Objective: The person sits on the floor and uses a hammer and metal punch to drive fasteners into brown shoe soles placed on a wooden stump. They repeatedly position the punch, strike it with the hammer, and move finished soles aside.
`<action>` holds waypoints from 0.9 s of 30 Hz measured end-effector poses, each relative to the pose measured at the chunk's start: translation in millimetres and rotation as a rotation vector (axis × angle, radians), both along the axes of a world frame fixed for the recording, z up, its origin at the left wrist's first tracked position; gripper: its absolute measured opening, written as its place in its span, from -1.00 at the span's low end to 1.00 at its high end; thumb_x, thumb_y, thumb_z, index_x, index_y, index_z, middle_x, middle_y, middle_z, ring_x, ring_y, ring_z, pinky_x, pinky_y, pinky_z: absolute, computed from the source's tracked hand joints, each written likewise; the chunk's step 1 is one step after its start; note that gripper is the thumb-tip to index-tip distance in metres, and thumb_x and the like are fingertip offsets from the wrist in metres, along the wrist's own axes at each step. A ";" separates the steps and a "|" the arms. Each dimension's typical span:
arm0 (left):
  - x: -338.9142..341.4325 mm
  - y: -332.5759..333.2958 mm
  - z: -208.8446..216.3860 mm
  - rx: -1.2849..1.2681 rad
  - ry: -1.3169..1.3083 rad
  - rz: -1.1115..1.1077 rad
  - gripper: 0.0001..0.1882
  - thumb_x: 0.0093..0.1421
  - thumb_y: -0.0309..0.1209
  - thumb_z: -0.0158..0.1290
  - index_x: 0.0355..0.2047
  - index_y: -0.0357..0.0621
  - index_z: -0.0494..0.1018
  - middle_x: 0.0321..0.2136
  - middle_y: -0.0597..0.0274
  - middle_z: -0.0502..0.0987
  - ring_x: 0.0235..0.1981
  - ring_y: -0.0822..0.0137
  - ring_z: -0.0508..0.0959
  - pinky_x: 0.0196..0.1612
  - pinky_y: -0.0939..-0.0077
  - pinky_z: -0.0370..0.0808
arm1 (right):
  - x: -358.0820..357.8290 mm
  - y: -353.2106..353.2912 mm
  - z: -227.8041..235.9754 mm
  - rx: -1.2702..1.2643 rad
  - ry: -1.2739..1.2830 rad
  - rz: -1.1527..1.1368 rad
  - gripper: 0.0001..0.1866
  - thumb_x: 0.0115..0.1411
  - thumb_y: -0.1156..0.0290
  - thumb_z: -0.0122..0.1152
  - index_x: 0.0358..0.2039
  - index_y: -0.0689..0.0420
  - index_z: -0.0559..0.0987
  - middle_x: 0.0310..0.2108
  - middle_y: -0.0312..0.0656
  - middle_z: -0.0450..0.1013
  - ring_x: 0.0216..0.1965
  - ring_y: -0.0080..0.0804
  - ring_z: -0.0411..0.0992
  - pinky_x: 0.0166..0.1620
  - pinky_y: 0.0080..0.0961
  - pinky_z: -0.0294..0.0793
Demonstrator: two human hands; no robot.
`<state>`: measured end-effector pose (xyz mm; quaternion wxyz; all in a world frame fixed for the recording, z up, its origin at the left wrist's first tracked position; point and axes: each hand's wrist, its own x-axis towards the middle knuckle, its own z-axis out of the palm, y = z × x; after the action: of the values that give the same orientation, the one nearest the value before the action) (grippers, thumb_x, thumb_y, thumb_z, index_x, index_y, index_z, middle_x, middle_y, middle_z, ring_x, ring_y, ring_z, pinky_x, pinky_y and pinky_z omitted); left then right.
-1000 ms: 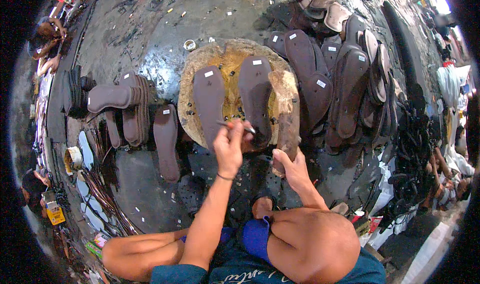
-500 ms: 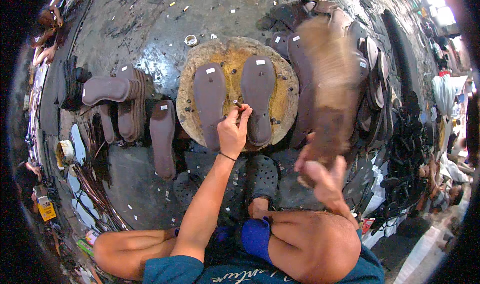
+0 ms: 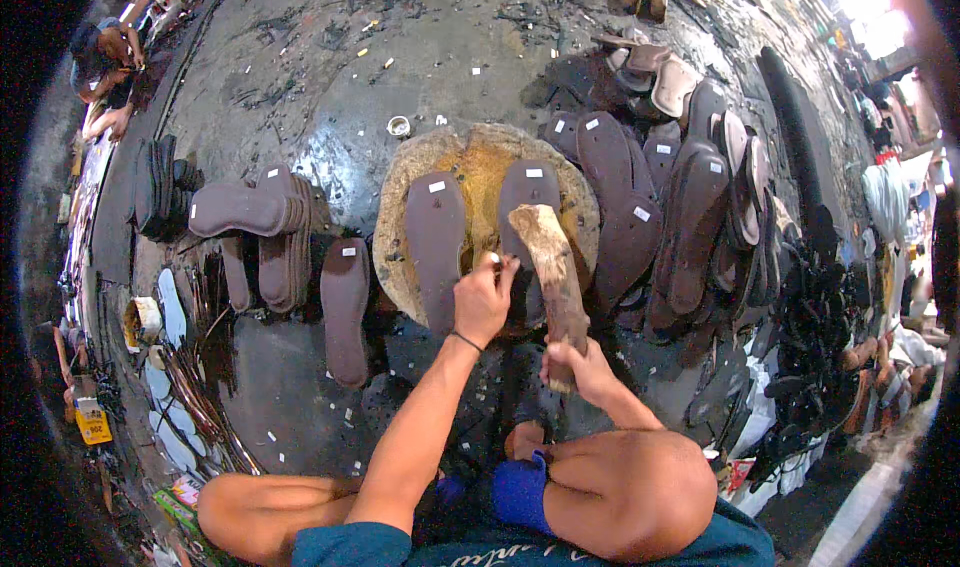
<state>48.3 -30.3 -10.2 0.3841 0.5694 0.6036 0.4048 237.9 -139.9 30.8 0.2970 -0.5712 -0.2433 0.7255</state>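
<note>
A thick rough wooden club (image 3: 552, 262) is gripped by its narrow end in my right hand (image 3: 585, 367), its pale worn head over the right brown sole (image 3: 527, 179). My left hand (image 3: 483, 295) pinches a short tube-like punch (image 3: 494, 258) between thumb and fingers, beside that sole's inner edge; most of it is hidden by the fingers. To the left lies another brown sole (image 3: 434, 237). Both soles carry a small white label near the far end and rest on a round wooden block (image 3: 400, 167) with a worn yellowish middle.
Left of the block lie a single sole (image 3: 345, 327) and a stack of soles (image 3: 285, 267). Many more brown soles (image 3: 690, 227) are heaped on the right. A small round container (image 3: 399, 126) stands beyond the block. Another person (image 3: 105, 62) sits at the far left.
The club has swung from the right, where it was raised and blurred, to over the right sole. My left hand has shifted slightly right, still pinching the punch. The whole view has tilted a little.
</note>
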 end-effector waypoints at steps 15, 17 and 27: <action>-87.3 -34.0 12.0 -0.191 -0.401 0.468 -0.78 0.37 -0.35 0.06 -0.13 -0.28 0.50 -0.27 0.21 0.61 -0.26 0.46 0.61 -0.24 0.55 0.62 | -88.1 55.7 6.4 0.268 -0.032 -0.007 -0.37 0.15 0.27 0.40 0.15 0.25 0.37 -0.01 -0.11 0.48 -0.02 -0.38 0.44 0.07 -0.37 0.42; -95.0 -21.1 18.2 -0.140 -0.458 0.406 -0.73 0.36 -0.36 0.08 -0.05 -0.32 0.49 -0.26 0.20 0.62 -0.24 0.45 0.62 -0.21 0.55 0.60 | -74.3 40.9 -4.6 0.349 -0.128 -0.026 -0.34 0.13 0.29 0.42 0.16 0.25 0.36 -0.02 -0.12 0.49 -0.03 -0.38 0.44 0.06 -0.36 0.42; -62.4 25.5 -5.3 -0.083 -0.374 0.220 -0.75 0.29 -0.37 0.17 -0.10 -0.28 0.53 -0.34 0.26 0.63 -0.31 0.47 0.64 -0.26 0.59 0.58 | -44.6 -3.1 23.4 0.190 -0.207 -0.052 -0.40 0.09 0.38 0.42 0.09 0.23 0.37 -0.24 -0.24 0.50 -0.26 -0.48 0.48 -0.15 -0.48 0.50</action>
<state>-14.1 -4.8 -15.5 0.4661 0.3986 0.5965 0.5177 193.3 -143.0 54.2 0.3418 -0.6185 -0.3256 0.6282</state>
